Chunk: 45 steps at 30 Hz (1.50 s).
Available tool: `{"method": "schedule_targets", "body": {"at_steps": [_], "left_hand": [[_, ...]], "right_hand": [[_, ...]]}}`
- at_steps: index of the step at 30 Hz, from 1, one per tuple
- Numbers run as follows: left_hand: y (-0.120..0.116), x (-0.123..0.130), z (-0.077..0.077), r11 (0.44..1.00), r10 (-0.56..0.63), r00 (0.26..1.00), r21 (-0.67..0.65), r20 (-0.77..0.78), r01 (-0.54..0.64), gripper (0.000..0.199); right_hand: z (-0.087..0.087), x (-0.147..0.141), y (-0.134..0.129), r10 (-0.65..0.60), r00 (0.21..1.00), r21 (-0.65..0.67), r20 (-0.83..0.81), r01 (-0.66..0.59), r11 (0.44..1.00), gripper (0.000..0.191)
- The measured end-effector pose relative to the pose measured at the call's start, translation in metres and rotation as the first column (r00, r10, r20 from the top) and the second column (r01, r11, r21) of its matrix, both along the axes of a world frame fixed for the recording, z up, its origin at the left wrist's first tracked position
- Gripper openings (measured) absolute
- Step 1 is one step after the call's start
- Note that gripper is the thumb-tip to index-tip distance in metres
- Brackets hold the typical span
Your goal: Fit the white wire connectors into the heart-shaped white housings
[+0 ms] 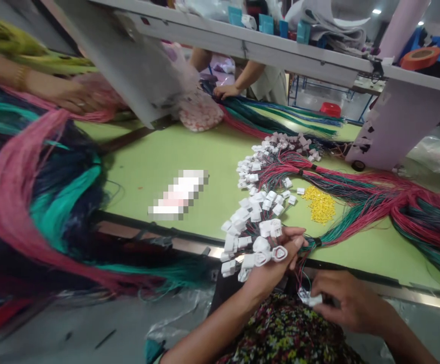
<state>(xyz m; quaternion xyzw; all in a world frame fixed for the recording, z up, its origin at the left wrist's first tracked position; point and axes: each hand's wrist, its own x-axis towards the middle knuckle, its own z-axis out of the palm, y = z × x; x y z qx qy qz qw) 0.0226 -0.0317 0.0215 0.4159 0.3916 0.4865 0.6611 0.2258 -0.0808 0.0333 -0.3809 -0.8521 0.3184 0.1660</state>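
Note:
At the table's near edge, my left hand (280,258) is closed round a bundle of thin red, green and dark wires, with white connectors (242,217) fanned out over the wrist and to its left. Lower right, my right hand (341,298) pinches a white connector (312,299) whose wires run up toward the left hand. A black tie (315,241) binds the bundle just right of my left hand. Beyond it lie more tied wire bundles (341,182) with white connectors and a pile of small yellow parts (320,205).
Long pink, green and dark wires (22,177) hang over the left side of the green table (136,162). A raised shelf (242,38) crosses above the table. Other people's hands (227,91) handle wires at the back and far left. A bag of pale parts (200,111) stands behind.

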Motion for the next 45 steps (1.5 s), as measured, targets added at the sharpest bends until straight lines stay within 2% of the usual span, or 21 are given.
{"method": "schedule_targets", "body": {"at_steps": [2, 3, 6, 8, 10, 11, 13, 15, 18, 21, 26, 31, 34, 36, 37, 39, 42, 45], "left_hand": [[0.0, 0.004, 0.0, 1.0, 0.024, 0.999, 0.009, -0.04, -0.024, 0.024], [-0.001, 0.006, -0.001, 0.999, 0.047, 0.996, 0.022, -0.071, -0.045, 0.023], [-0.003, 0.008, -0.005, 0.992, 0.105, 0.977, 0.09, -0.185, -0.09, 0.018], [-0.003, 0.007, -0.008, 0.988, 0.109, 0.968, 0.129, -0.226, -0.081, 0.013], [-0.004, 0.005, -0.011, 0.987, 0.095, 0.968, 0.146, -0.231, -0.062, 0.012], [-0.004, 0.004, -0.011, 0.987, 0.095, 0.97, 0.149, -0.225, -0.062, 0.014], [-0.005, 0.002, -0.011, 0.987, 0.091, 0.973, 0.147, -0.212, -0.06, 0.017], [-0.007, 0.0, -0.009, 0.992, 0.065, 0.985, 0.119, -0.157, -0.046, 0.02], [-0.009, -0.003, -0.007, 1.0, -0.016, 1.0, 0.017, 0.017, 0.016, 0.029], [-0.008, -0.004, -0.003, 0.995, -0.077, 0.988, -0.044, 0.132, 0.084, 0.034], [-0.003, -0.002, 0.003, 0.989, -0.121, 0.988, -0.072, 0.099, 0.129, 0.041], [0.001, -0.003, 0.004, 0.977, -0.129, 0.992, -0.172, -0.014, 0.125, 0.04], [0.002, -0.005, 0.003, 0.98, -0.12, 0.992, -0.164, -0.032, 0.113, 0.034], [0.001, -0.006, 0.003, 0.984, -0.087, 0.996, -0.157, -0.026, 0.082, 0.029], [0.001, -0.006, 0.004, 0.985, -0.07, 0.997, -0.159, -0.018, 0.067, 0.027], [0.001, -0.005, 0.005, 0.985, -0.048, 0.999, -0.165, 0.001, 0.047, 0.024], [0.0, -0.004, 0.007, 0.984, -0.044, 0.999, -0.174, 0.022, 0.047, 0.021], [-0.001, -0.003, 0.006, 0.982, -0.037, 0.998, -0.185, 0.045, 0.044, 0.021]], "right_hand": [[0.002, -0.002, -0.002, 0.048, 0.998, 0.064, 0.043, -0.051, 0.997, 0.004], [0.003, -0.004, -0.001, 0.033, 0.999, 0.093, 0.019, -0.034, 0.995, 0.005], [0.012, -0.014, 0.006, -0.143, 0.97, 0.165, -0.198, 0.177, 0.97, 0.01], [0.018, -0.025, 0.012, -0.226, 0.91, 0.177, -0.348, 0.301, 0.937, 0.027], [0.02, -0.035, 0.018, -0.229, 0.867, 0.17, -0.443, 0.332, 0.928, 0.037], [0.019, -0.039, 0.022, -0.227, 0.849, 0.148, -0.478, 0.332, 0.931, 0.034], [0.014, -0.042, 0.027, -0.264, 0.793, 0.038, -0.549, 0.34, 0.94, 0.023], [0.006, -0.038, 0.032, -0.356, 0.714, -0.166, -0.603, 0.324, 0.931, 0.018], [-0.006, -0.026, 0.038, -0.474, 0.624, -0.426, -0.621, 0.239, 0.873, 0.022], [-0.012, -0.017, 0.042, -0.515, 0.595, -0.488, -0.617, 0.223, 0.844, 0.027], [-0.012, -0.017, 0.045, -0.459, 0.606, -0.389, -0.65, 0.253, 0.886, 0.021], [-0.017, -0.018, 0.04, -0.361, 0.716, -0.203, -0.598, 0.301, 0.932, 0.02], [-0.027, -0.004, 0.039, -0.409, 0.761, -0.12, -0.503, 0.408, 0.905, 0.031], [-0.033, 0.01, 0.041, -0.453, 0.813, 0.06, -0.366, 0.506, 0.86, 0.03], [-0.035, 0.017, 0.042, -0.462, 0.842, 0.173, -0.28, 0.518, 0.838, 0.027], [-0.036, 0.03, 0.044, -0.452, 0.885, 0.329, -0.111, 0.462, 0.824, 0.022], [-0.031, 0.039, 0.051, -0.415, 0.908, 0.324, 0.049, 0.379, 0.867, 0.021], [-0.025, 0.039, 0.064, -0.439, 0.896, 0.265, 0.068, 0.408, 0.874, 0.015]]}}
